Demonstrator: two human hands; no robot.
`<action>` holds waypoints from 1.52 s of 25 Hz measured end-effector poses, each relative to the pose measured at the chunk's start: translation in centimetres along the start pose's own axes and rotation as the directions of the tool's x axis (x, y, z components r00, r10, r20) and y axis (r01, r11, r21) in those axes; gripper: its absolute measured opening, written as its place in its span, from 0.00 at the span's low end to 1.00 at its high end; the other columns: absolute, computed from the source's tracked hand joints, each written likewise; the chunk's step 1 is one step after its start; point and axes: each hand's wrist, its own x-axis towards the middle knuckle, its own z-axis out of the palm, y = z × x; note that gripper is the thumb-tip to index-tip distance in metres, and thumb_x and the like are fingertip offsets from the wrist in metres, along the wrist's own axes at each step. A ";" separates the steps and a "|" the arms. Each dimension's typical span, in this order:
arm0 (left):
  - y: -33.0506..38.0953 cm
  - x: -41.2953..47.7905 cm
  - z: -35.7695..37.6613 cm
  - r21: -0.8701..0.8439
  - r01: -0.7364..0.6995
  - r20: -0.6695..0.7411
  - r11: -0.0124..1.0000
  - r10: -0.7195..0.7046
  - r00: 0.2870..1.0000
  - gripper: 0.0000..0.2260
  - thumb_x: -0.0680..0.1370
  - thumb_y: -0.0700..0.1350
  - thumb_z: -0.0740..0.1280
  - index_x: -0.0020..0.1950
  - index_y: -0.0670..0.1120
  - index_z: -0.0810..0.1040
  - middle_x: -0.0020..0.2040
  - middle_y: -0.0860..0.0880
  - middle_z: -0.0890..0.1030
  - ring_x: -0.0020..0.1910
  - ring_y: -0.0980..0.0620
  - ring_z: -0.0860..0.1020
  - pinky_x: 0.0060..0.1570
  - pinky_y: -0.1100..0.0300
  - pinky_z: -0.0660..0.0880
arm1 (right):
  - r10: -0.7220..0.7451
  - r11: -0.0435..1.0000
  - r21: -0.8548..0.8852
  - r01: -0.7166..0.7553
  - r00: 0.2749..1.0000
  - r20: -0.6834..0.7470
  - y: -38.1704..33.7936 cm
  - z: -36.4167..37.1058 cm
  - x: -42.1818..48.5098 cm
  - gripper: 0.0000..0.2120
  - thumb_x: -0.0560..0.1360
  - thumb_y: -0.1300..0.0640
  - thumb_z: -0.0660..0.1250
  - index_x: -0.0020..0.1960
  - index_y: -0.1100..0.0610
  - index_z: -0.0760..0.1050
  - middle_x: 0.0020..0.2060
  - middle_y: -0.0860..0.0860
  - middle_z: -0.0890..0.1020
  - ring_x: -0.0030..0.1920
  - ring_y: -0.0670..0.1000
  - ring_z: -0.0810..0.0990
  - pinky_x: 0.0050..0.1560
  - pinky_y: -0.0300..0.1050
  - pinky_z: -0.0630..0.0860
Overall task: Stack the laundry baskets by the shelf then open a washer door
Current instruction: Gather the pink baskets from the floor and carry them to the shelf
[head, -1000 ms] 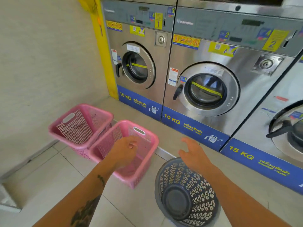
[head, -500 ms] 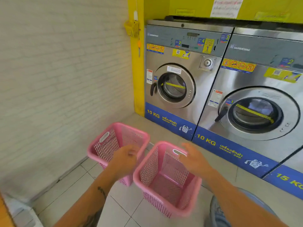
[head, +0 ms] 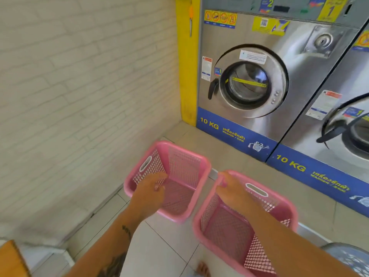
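Observation:
Two pink mesh laundry baskets stand side by side on the tiled floor. My left hand (head: 149, 193) lies across the near rim of the left pink basket (head: 185, 156), fingers curled down inside it; blur hides whether it grips. On the right pink basket (head: 279, 204), my right hand (head: 231, 189) is closed over the far left corner of the rim. A grey round basket (head: 348, 258) shows at the bottom right edge. Behind them, the left 10 kg washer's round door (head: 253, 80) is closed, its black handle (head: 212, 89) on the left side.
A white brick wall (head: 79, 96) runs along the left, ending in a yellow pillar (head: 187, 76). A second 10 kg washer (head: 343, 120) stands to the right. An orange wooden corner (head: 12, 258) sits at the bottom left. My toes (head: 202, 268) show by the right basket.
The view swung left and closer to the baskets. My left hand moved from the right basket to the left one. My right hand came from above the grey basket onto the right pink basket's rim.

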 end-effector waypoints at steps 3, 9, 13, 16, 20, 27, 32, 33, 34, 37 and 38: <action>-2.7 4.9 -1.5 0.103 0.041 -0.020 0.994 -0.039 0.999 0.19 0.78 0.37 0.61 0.66 0.53 0.74 0.62 0.55 0.71 0.58 0.48 0.75 0.57 0.53 0.78 | 0.054 0.999 0.004 -0.055 0.998 0.042 -1.5 1.9 3.5 0.21 0.78 0.63 0.62 0.69 0.53 0.68 0.37 0.43 0.74 0.33 0.41 0.73 0.25 0.28 0.68; -11.9 16.7 -2.4 0.346 0.000 0.124 0.938 -0.045 0.991 0.23 0.77 0.52 0.62 0.72 0.57 0.66 0.74 0.51 0.65 0.63 0.42 0.75 0.64 0.44 0.73 | 0.209 0.978 -0.003 -0.210 0.976 0.064 0.1 8.7 12.8 0.30 0.72 0.55 0.60 0.73 0.42 0.63 0.41 0.40 0.72 0.32 0.41 0.75 0.33 0.42 0.76; -19.6 25.4 -1.7 0.531 -0.074 0.135 0.844 0.002 0.991 0.27 0.75 0.55 0.64 0.74 0.57 0.64 0.76 0.49 0.62 0.73 0.44 0.63 0.70 0.43 0.65 | 0.392 0.920 0.028 -0.392 0.920 -0.020 1.0 14.9 18.8 0.30 0.73 0.60 0.63 0.73 0.47 0.63 0.59 0.57 0.78 0.37 0.49 0.81 0.29 0.41 0.78; -24.8 30.7 -1.4 0.644 -0.172 0.129 0.745 0.115 0.985 0.27 0.73 0.56 0.61 0.73 0.55 0.65 0.75 0.46 0.64 0.71 0.41 0.65 0.68 0.41 0.66 | 0.476 0.878 -0.008 -0.478 0.876 -0.078 3.0 18.8 22.8 0.30 0.74 0.64 0.62 0.74 0.50 0.61 0.64 0.57 0.73 0.50 0.55 0.80 0.34 0.43 0.78; -30.2 36.2 -0.6 0.677 -0.155 0.100 0.719 0.119 0.988 0.27 0.75 0.55 0.62 0.74 0.54 0.62 0.77 0.41 0.60 0.72 0.38 0.63 0.67 0.39 0.65 | 0.509 0.842 -0.096 -0.531 0.841 -0.183 5.8 22.7 26.1 0.40 0.68 0.63 0.62 0.75 0.43 0.53 0.71 0.54 0.67 0.68 0.58 0.67 0.61 0.61 0.72; -34.6 38.5 -0.2 0.516 -0.129 0.052 0.847 0.119 0.992 0.21 0.76 0.39 0.63 0.69 0.52 0.74 0.76 0.51 0.66 0.62 0.46 0.77 0.57 0.50 0.78 | 0.452 0.848 -0.108 -0.520 0.813 -0.367 8.0 25.2 26.9 0.37 0.66 0.69 0.60 0.71 0.46 0.64 0.61 0.55 0.73 0.59 0.55 0.72 0.57 0.58 0.73; -31.6 33.8 -5.1 0.490 -0.112 -0.100 0.864 0.184 0.978 0.19 0.76 0.38 0.63 0.66 0.52 0.77 0.70 0.50 0.73 0.53 0.47 0.82 0.48 0.54 0.80 | 0.213 0.935 -0.179 -0.307 0.887 -0.409 4.1 22.2 23.8 0.31 0.72 0.67 0.60 0.71 0.48 0.66 0.58 0.51 0.76 0.48 0.50 0.76 0.41 0.45 0.74; -30.6 31.9 -6.5 0.486 -0.102 -0.130 0.868 0.187 0.974 0.19 0.76 0.39 0.63 0.65 0.53 0.77 0.69 0.51 0.74 0.51 0.48 0.82 0.46 0.54 0.81 | 0.172 0.943 -0.198 -0.268 0.901 -0.399 3.0 21.0 23.0 0.30 0.72 0.67 0.60 0.72 0.48 0.67 0.57 0.51 0.77 0.46 0.52 0.77 0.40 0.47 0.75; -29.4 29.6 -8.1 0.469 -0.078 -0.171 0.880 0.177 0.969 0.19 0.76 0.39 0.63 0.65 0.54 0.77 0.69 0.51 0.75 0.50 0.48 0.82 0.46 0.53 0.81 | 0.139 0.947 -0.216 -0.236 0.912 -0.387 1.6 19.7 22.0 0.30 0.72 0.66 0.61 0.72 0.48 0.67 0.56 0.52 0.77 0.44 0.53 0.78 0.41 0.49 0.77; -25.2 21.6 -12.1 0.394 0.001 -0.343 0.919 0.146 0.928 0.19 0.74 0.37 0.65 0.63 0.53 0.80 0.66 0.51 0.77 0.50 0.47 0.81 0.49 0.50 0.81 | -0.004 0.965 -0.251 -0.082 0.945 -0.326 -2.4 16.0 18.3 0.30 0.71 0.64 0.60 0.71 0.47 0.69 0.53 0.52 0.78 0.47 0.56 0.78 0.48 0.56 0.79; -23.8 18.8 -13.0 0.384 0.023 -0.392 0.923 0.141 0.909 0.20 0.74 0.37 0.65 0.63 0.53 0.80 0.66 0.51 0.77 0.50 0.48 0.81 0.50 0.50 0.80 | -0.043 0.969 -0.244 -0.036 0.949 -0.313 -3.4 14.8 17.1 0.29 0.70 0.64 0.60 0.70 0.47 0.70 0.54 0.52 0.78 0.49 0.57 0.78 0.51 0.55 0.77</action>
